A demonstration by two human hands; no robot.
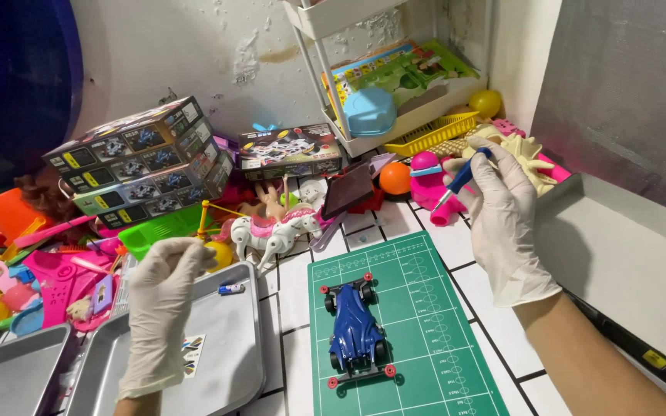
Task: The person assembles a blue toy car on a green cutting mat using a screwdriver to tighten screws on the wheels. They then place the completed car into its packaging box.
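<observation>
A blue toy race car (357, 333) with red-capped rollers rests on a green cutting mat (433, 323). My right hand (506, 219), in a white glove, is raised above the mat's far right corner and grips a blue-handled screwdriver (461, 179) with its tip pointing down-left. My gloved left hand (163, 304) hovers over a metal tray (233, 370), fingertips pinched together; whether something tiny sits between them cannot be told. On the tray lie a sticker sheet (193, 353) and a small blue part (231, 289).
A second metal tray (9, 377) lies at the lower left. Stacked toy boxes (144, 162), a white toy horse (275, 231), an orange ball (395, 178) and several plastic toys crowd the back. A white shelf unit (395, 115) stands behind; a grey ledge (634, 262) runs along the right.
</observation>
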